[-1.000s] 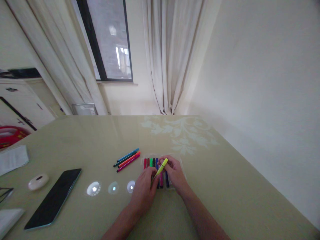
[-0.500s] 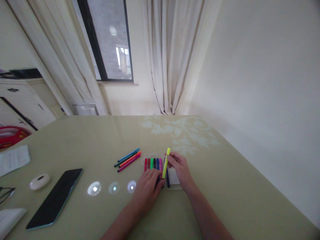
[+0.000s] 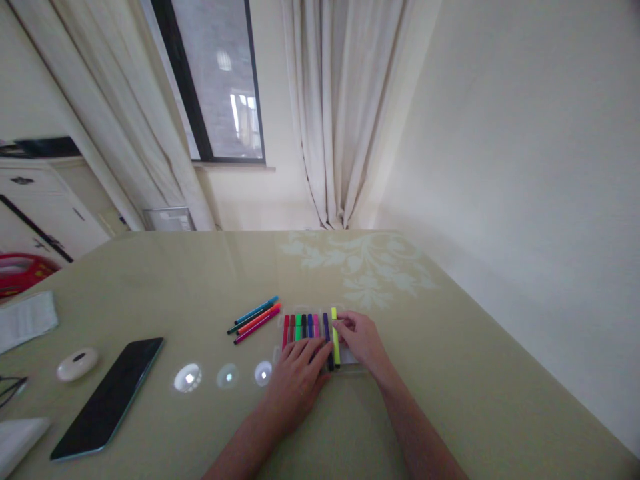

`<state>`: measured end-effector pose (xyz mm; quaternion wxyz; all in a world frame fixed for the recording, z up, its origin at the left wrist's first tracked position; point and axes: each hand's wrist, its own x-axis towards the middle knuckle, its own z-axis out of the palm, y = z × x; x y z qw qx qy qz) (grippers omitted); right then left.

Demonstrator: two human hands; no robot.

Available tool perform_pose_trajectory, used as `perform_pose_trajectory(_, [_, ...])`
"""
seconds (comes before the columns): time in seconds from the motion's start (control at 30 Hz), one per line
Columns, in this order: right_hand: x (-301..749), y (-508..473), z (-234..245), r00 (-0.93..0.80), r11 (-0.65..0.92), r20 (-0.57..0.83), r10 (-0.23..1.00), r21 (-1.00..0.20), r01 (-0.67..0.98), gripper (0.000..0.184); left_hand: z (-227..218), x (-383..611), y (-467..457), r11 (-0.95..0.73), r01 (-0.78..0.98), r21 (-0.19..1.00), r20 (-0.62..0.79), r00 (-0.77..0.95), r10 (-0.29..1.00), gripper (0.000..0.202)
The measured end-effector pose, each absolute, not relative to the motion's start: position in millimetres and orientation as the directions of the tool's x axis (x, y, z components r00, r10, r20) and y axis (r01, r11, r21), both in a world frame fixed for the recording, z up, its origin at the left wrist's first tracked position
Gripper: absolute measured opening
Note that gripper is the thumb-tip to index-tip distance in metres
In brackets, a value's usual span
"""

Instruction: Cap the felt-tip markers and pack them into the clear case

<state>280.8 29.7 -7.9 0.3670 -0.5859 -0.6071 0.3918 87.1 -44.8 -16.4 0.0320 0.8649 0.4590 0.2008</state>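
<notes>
A yellow marker [image 3: 335, 343] lies in the right part of a clear plastic case [image 3: 357, 371]. My right hand [image 3: 361, 339] pinches it from the right side near its upper half. Left of it in the case is a row of several markers, among them a red one [image 3: 286, 328], a green one [image 3: 299, 325] and a dark purple one [image 3: 326, 327]. My left hand [image 3: 299, 373] lies flat, fingers stretched out over the lower ends of that row, which it hides.
Several loose markers [image 3: 257, 325] lie just left of the case. Further left are a black phone [image 3: 110, 397], a white oval object [image 3: 77, 364] and papers [image 3: 29, 320]. A wall [image 3: 525, 200] runs along the table's right edge.
The yellow marker has gone from raised and tilted above the case to lying upright in line beside the dark purple one. My left hand's fingers have flattened over the row.
</notes>
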Motion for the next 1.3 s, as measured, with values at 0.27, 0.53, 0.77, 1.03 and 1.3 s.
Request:
perform_pose_trajectory(0.27, [278,26,-9,-0.028,0.052,0.044,0.999,-0.817,0.574,0.014,-22,88,-45,-0.585,0.795,0.161,0.331,0.515,0.791,0.055])
perform_pose_trajectory(0.53, [271,23,-4,-0.042,0.103,0.105,0.994,-0.694,0.713,0.011,-17,88,-43,-0.574,0.805,0.153,0.296,0.517,0.804,0.053])
perform_pose_trajectory(0.77, [268,23,-2,-0.039,0.088,0.090,0.995,-0.645,0.759,0.013,-13,88,-44,-0.596,0.784,0.174,0.298,0.535,0.790,0.050])
perform_pose_trajectory(1.03, [267,19,5,-0.035,0.132,0.153,0.988,-0.684,0.717,0.016,-3,38,-17,-0.179,0.963,0.202,0.343,0.101,0.934,0.028])
perform_pose_trajectory(1.3, [264,16,7,-0.003,0.195,0.248,0.969,-0.753,0.629,0.021,-5,2,-11,0.113,0.990,0.082,0.295,-0.133,0.946,0.026])
